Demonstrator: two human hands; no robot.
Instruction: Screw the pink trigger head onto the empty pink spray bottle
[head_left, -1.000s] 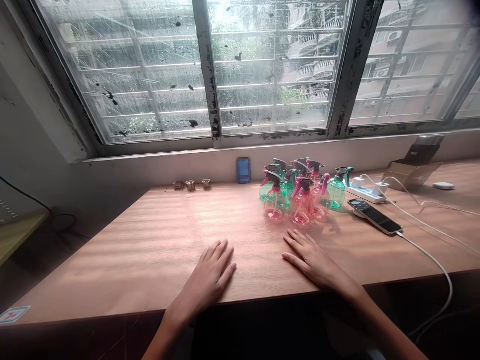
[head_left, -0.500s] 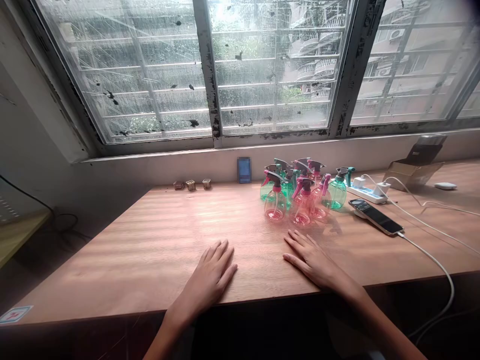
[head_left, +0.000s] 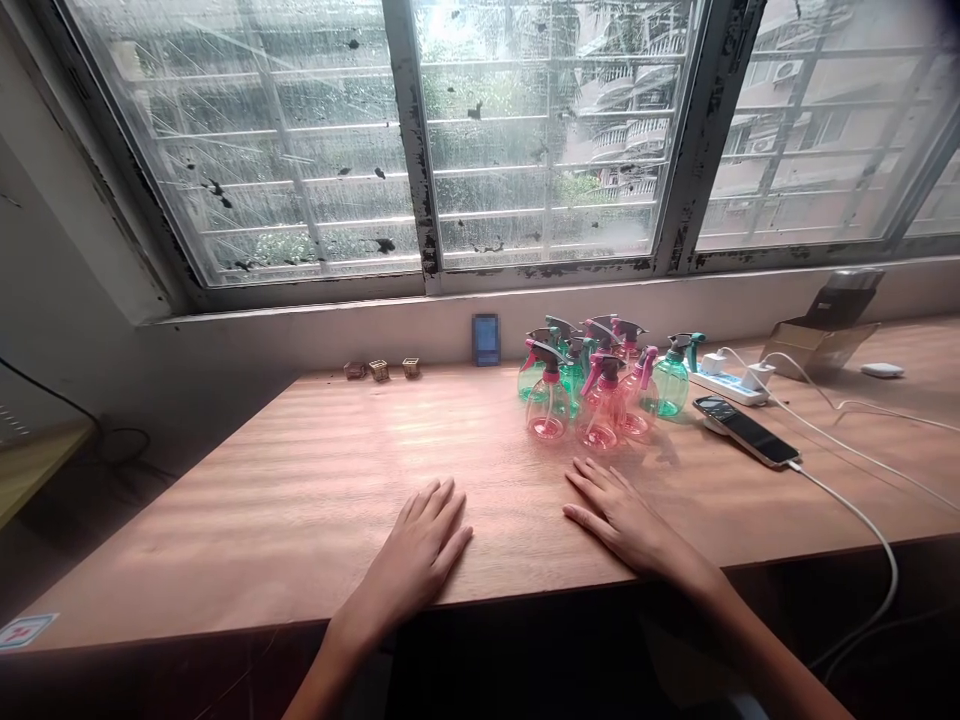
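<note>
My left hand lies flat and open on the wooden table, palm down, holding nothing. To its right, my right hand also rests flat with fingers stretched out, empty. Just beyond its fingertips stands a cluster of several small spray bottles, pink ones in front and green ones behind, all upright. Neither hand touches a bottle.
A phone on a white cable lies right of the bottles, with a power strip behind it. A small blue device leans on the wall under the window. Three tiny baskets sit at the back left. A cardboard box is far right.
</note>
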